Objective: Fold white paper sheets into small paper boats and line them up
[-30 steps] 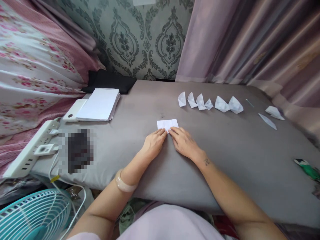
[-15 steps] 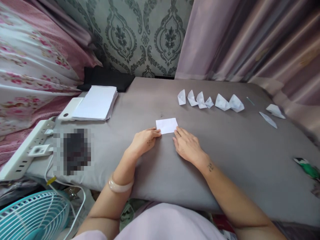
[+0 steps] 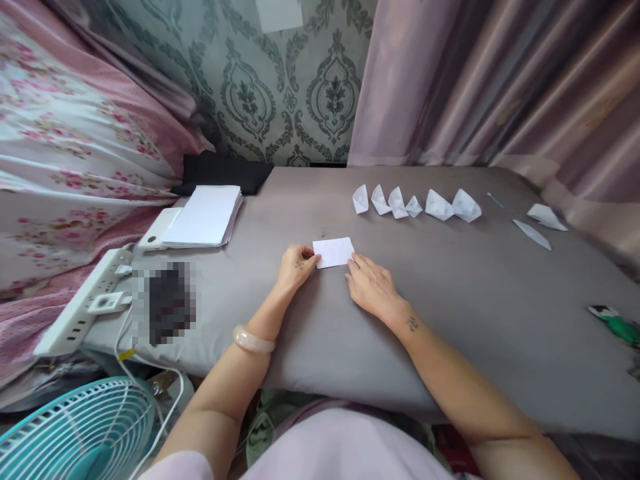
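Observation:
A small folded sheet of white paper lies flat on the grey cloth between my hands. My left hand is closed at its left edge, thumb on top and fingers curled at the side, pinching the lower left corner. Across from it, my right hand lies flat and open, its fingers stretched out and fingertips touching the paper's lower right corner. Behind the paper, to the right, several white folded paper boats stand in a row.
A stack of white paper rests at the left, partly on a white device. A power strip with plugs and cables lies along the left edge, above a teal fan. Folded paper pieces and a green object are at the right.
Both hands have moved apart from the paper's middle to its two sides. My left hand has then curled its fingers and closed on the left edge. My right hand stays at the right corner.

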`<state>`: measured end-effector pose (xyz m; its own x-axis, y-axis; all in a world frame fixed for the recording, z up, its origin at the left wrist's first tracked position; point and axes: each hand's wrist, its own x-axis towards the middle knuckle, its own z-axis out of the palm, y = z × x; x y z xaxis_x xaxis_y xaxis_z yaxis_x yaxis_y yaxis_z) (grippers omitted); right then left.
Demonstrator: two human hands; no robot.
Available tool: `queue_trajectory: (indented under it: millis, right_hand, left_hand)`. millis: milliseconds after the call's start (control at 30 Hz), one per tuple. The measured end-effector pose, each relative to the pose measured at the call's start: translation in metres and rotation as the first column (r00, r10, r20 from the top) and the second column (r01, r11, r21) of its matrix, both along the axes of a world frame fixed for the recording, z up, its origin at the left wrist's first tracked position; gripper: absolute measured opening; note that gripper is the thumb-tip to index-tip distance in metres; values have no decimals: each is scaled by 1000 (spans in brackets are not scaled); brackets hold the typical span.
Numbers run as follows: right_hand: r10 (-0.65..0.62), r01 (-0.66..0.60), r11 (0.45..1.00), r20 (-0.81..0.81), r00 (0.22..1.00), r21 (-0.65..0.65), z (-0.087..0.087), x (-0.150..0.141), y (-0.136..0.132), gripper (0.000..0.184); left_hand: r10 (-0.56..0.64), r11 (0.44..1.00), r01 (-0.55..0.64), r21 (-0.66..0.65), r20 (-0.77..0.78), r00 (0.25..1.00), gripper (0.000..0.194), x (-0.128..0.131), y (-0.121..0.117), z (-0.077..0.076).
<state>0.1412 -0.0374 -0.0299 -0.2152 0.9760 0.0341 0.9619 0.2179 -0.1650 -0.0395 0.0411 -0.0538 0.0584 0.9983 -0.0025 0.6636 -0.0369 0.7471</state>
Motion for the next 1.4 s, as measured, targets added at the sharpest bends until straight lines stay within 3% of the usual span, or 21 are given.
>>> queue_trajectory:
  millis: [133, 233, 300, 367, 467, 533, 633, 700, 767, 867, 933, 967, 1033, 1133, 1200, 1267, 1400]
  right_hand:
    - [-5, 6, 1000, -59, 998, 15, -2, 2, 1, 33]
    - [-88, 108, 991, -240, 967, 75, -5, 8, 8, 41]
    - [-135, 214, 964, -399, 907, 160, -6, 14, 15, 53]
    - [-134, 286, 935, -541, 830, 208, -7, 20, 22, 62]
    - [-146, 312, 946, -739, 658, 91, -8, 24, 30, 68]
    - [-196, 269, 961, -857, 477, -70, -7, 24, 32, 64]
    - [-334, 106, 942, -922, 196, -319, -5, 20, 32, 53]
    - [-437, 51, 899, -893, 109, -434, -3, 17, 30, 46]
    - [-493, 106, 870, -861, 126, -482, -4, 16, 30, 47]
    - [-498, 236, 866, -807, 318, -441, -12, 19, 31, 59]
    - [-483, 275, 876, -746, 459, -397, -19, 21, 33, 64]
    - [-476, 285, 879, -716, 510, -382, -22, 22, 34, 63]
    - [-476, 305, 880, -672, 568, -365, -26, 23, 35, 60]
    - [-500, 320, 866, -647, 576, -384, -22, 23, 35, 59]
    - [-522, 307, 852, -656, 545, -424, -17, 23, 34, 59]
    - [-538, 286, 842, -674, 507, -458, -11, 22, 33, 58]
    - [-570, 259, 822, -718, 400, -508, -6, 22, 35, 50]
  left_hand:
    - [28, 996, -31, 83, 37, 999, 11, 5, -4, 1]
    - [-23, 976, -22, 216, 201, 979, 11, 5, -9, 4]
    - [-61, 965, -48, 256, 401, 914, 15, 5, -13, 7]
    - [-68, 975, -75, 208, 605, 793, 22, 4, -16, 11]
    - [-11, 998, -41, 44, 800, 600, 33, 3, -19, 17]
    - [44, 999, -3, -49, 856, 515, 37, 4, -21, 21]
    - [103, 992, 17, -126, 878, 467, 40, 5, -20, 21]
    - [137, 987, 11, -162, 867, 478, 40, 6, -19, 17]
    - [178, 978, -6, -208, 827, 534, 36, 6, -18, 11]
    - [200, 979, -123, -161, 676, 709, 29, 4, -17, 4]
    - [155, 977, -206, 53, 483, 862, 26, 1, -17, 3]
    - [112, 965, -189, 183, 363, 925, 24, 0, -18, 5]
    - [-19, 938, -28, 346, 134, 991, 25, -3, -21, 9]
    - [-319, 901, 325, 287, -70, 945, 35, -4, -26, 13]
    - [-453, 851, 479, 214, -161, 877, 40, -4, -28, 11]
    - [-499, 818, 544, 187, -242, 832, 43, -3, -29, 8]
    - [-502, 807, 565, 173, -303, 810, 39, -2, -30, 6]
